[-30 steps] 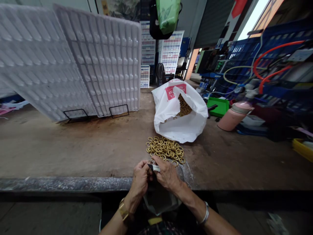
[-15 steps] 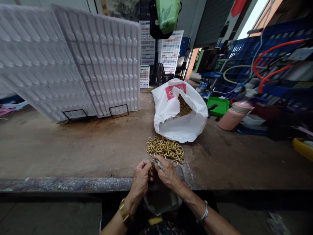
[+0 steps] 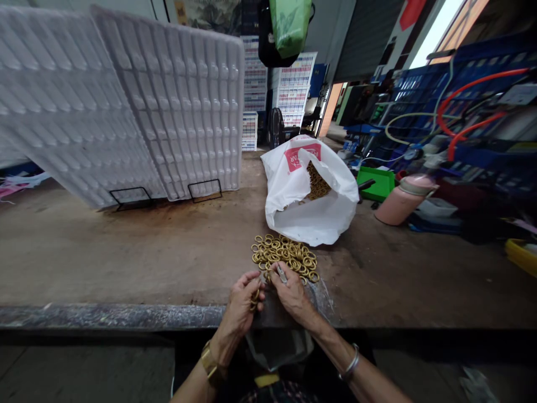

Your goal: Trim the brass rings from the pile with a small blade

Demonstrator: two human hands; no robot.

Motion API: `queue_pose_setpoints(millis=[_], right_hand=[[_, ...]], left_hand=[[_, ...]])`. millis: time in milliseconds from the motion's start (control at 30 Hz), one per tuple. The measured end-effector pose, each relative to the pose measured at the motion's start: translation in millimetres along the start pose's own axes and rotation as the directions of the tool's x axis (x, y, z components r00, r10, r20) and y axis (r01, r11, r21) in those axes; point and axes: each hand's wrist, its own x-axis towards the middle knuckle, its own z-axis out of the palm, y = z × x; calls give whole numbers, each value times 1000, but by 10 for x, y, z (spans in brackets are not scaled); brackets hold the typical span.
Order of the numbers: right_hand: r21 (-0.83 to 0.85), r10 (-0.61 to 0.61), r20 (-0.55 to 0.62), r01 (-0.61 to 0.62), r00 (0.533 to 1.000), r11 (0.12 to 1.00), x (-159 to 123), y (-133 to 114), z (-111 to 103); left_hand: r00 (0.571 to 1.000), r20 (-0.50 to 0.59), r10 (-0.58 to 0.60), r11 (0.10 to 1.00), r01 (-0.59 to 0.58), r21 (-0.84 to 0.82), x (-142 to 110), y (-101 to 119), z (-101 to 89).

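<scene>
My left hand [image 3: 240, 305] is closed around a few brass-coloured rings [image 3: 254, 299], which show between the curled fingers. My right hand [image 3: 292, 299] grips a small silvery metal tool [image 3: 282, 273]; its exact kind is too small to make out. Both hands are at the table's front edge, slightly apart. Just beyond them lies a loose pile of brass-coloured rings [image 3: 289, 254], and the right fingers are at its near side. Behind the pile, a white plastic bag [image 3: 310, 224] gapes open with many more rings [image 3: 318, 182] inside.
Two ridged translucent plastic trays [image 3: 188, 112] stand upright in wire holders [image 3: 205, 190] on the left of the wooden table [image 3: 168, 252]. To the right are a pink bottle [image 3: 400, 204] and a green tray [image 3: 376, 183]. A greyish sheet or bag [image 3: 279, 352] hangs below the front edge.
My hands have drawn slightly apart. The right hand has turned, showing more of the metal tool, and rings show more plainly in my left fingers.
</scene>
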Motion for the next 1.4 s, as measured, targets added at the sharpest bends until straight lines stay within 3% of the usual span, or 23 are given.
queue_pose_setpoints(millis=[333, 533, 733, 1233, 1400], right_hand=[[-40, -17, 41, 18, 999, 999, -39, -101, -4], [-142, 1, 67, 8, 998, 990, -61, -114, -23], [-141, 25, 79, -14, 997, 990, -49, -105, -37], [-308, 11, -27, -19, 1000, 951, 29, -10, -30], [-229, 10, 1, -10, 1000, 973, 43, 8, 6]], left_hand=[[998, 61, -10, 998, 6, 68, 2, -33, -14], [998, 54, 20, 996, -25, 86, -10, -38, 1], [999, 29, 36, 994, -39, 101, -18, -57, -7], [994, -19, 104, 989, -101, 109, -52, -93, -16], [993, 117, 31, 940, -69, 334, -59, -87, -8]])
